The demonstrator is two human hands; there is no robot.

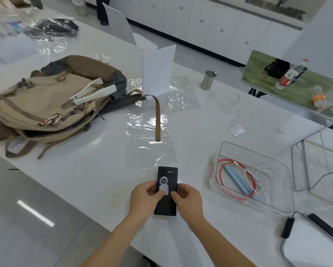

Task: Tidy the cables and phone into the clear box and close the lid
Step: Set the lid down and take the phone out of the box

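While both hands work together, the phone sits between them, low over the near edge of the white counter. The left hand curls round the phone's left side with its thumb on the front, and the right hand grips the right side the same way, thumb on top. Two hands keep the dark, slippery phone steady, so it will not drop. The phone is not in the box yet. Just to the right is the clear box, with its top open so things can go straight in. Inside it lie a red cable, a white cable and a long blue thing, so I think the cables are already tidied. Part of the red cable seems to hang over the box's left wall and may need tucking in. Near the right corner lies a clear lid with black clips, I think, waiting to be shut on the box last. A bit further out, a flat clear plastic sheet lies on the counter, with a brown strap across it. The strap comes from a tan backpack lying on its side to the left. Behind them stand a white board and a metal cup.
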